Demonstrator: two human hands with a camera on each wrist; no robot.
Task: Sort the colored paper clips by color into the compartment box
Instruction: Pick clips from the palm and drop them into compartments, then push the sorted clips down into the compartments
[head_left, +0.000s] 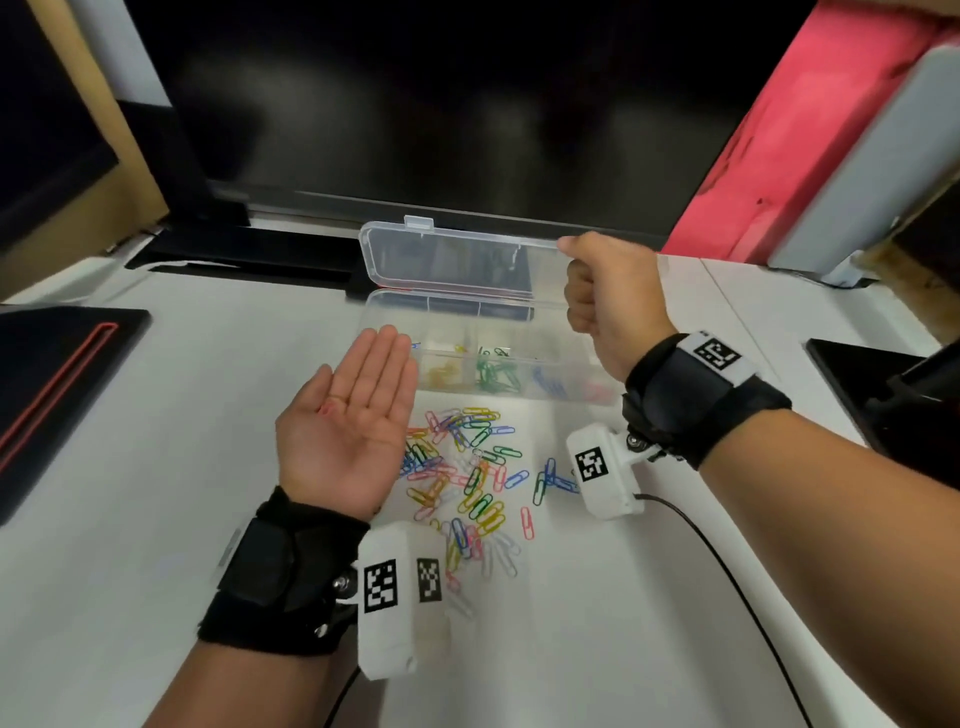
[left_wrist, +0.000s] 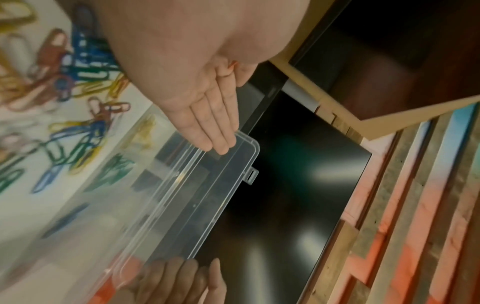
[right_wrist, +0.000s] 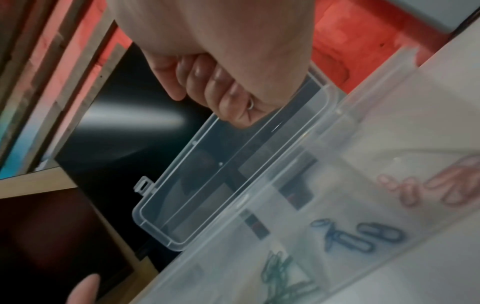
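- Head view shows the left hand (head_left: 348, 415) palm up, fingers straight and together, just left of the clear compartment box (head_left: 488, 358); a small reddish clip seems to lie in the palm, too blurred to be sure.
- Right hand (head_left: 602, 296) is curled in a fist, thumb at the right corner of the raised lid (head_left: 447, 254); the right wrist view shows a pale wire loop (right_wrist: 250, 104) peeping from the curled fingers (right_wrist: 221, 86), so it probably holds a clip.
- Risk: the lid could swing shut or the light box could slide if the fist pushes that corner; a tilted palm would let its clip slip off.
- Risk: a clip released above a divider may fall among the wrong colour.
- Counts: one box, two hands, four compartments visibly holding clips (yellow, green, blue, pink).
- Loose clips (head_left: 467, 473) lie on the white table (head_left: 156, 519) in front of the box, several dozen at a guess, too tangled to count.
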